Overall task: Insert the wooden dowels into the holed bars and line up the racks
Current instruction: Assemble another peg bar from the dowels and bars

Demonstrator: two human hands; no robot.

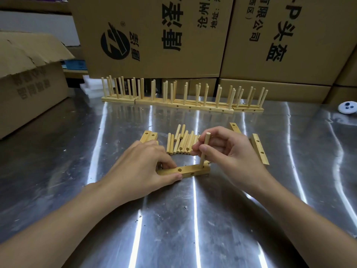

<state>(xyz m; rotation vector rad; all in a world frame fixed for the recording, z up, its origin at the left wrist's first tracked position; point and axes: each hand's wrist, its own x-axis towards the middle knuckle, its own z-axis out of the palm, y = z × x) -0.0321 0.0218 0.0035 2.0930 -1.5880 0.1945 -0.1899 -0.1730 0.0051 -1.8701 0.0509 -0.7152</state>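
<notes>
While the left hand [146, 167] pinches the holed bar [190, 171] flat on the metal table [173, 229], the right hand [226, 151] grips a dowel [204, 149] standing upright in it.

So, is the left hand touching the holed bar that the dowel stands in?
Touching. The head view shows the left hand pinching the holed bar at its left end.

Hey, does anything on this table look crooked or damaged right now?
The finished racks at the back look uneven: their dowels lean at different angles instead of standing parallel. The cardboard box on the left has a torn flap.
</notes>
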